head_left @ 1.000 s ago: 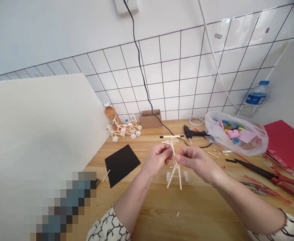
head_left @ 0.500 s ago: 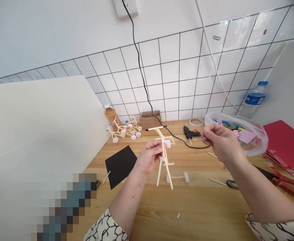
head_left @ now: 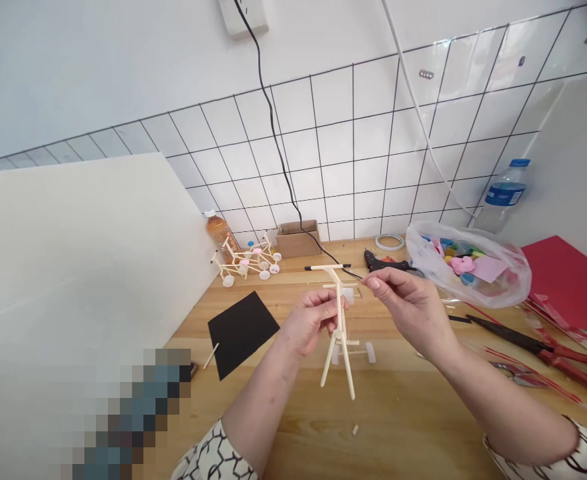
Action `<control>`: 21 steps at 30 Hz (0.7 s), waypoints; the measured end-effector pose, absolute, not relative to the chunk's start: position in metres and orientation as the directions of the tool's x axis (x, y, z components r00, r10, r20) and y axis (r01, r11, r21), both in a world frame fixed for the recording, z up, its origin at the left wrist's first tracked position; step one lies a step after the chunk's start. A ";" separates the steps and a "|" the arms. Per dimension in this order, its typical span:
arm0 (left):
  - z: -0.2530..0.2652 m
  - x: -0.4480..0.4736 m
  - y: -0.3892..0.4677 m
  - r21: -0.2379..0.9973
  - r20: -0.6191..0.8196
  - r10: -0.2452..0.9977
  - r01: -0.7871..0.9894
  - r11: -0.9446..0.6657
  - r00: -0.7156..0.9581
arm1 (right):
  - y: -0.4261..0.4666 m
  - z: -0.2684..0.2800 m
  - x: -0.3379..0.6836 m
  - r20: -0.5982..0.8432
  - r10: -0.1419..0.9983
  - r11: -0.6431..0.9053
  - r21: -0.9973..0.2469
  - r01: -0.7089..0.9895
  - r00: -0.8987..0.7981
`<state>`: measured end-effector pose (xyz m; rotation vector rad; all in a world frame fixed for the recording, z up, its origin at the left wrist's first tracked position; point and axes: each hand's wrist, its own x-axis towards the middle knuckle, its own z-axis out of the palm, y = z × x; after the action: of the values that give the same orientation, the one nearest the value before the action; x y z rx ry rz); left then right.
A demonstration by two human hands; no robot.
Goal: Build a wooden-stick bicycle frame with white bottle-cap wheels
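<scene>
My left hand pinches a small tricycle frame built of pale wooden sticks. The frame stands upright in the grip, its black-tipped handlebar on top and two legs splayed below. To its right, my right hand is closed in a pinch close to the handlebar. Whatever lies between those fingertips is too small to make out. Behind the frame, a stick axle with white wheels rests on the table. A black glue gun lies just beyond my right hand, partly covered by it.
Finished-looking stick tricycles stand at the back left by an orange drink bottle. Black card lies left. On the right are a plastic bag of coloured bits, red-handled scissors, red sheets and a water bottle.
My right hand has come left and slightly down from beside the glue gun to the frame's handlebar. The left hand has shifted the frame a little right and lower.
</scene>
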<state>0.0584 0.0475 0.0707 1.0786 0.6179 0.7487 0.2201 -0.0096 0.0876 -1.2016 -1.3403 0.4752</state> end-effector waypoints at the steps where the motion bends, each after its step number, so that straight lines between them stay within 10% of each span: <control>1: 0.070 0.060 0.047 0.937 -0.077 0.781 -0.224 0.270 0.620 | -0.010 0.088 0.220 0.528 0.822 0.412 -0.811 0.415 0.215; 13: 0.068 0.065 0.038 0.957 -0.084 0.721 -0.145 0.250 0.688 | -0.005 0.080 0.224 0.755 0.654 0.595 -0.470 0.652 -0.053; 17: 0.066 0.064 0.041 0.953 -0.079 0.734 -0.163 0.253 0.675 | -0.008 0.084 0.226 0.613 0.790 0.490 -0.665 0.563 0.036; 21: 0.064 0.062 0.049 0.950 -0.067 0.801 -0.207 0.233 0.595 | -0.005 0.093 0.240 0.387 0.909 0.376 -0.921 0.098 0.155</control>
<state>0.0619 0.0493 0.0639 1.1324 0.6358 0.7593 0.2399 -0.0051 0.0931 -1.0381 -1.2907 0.7633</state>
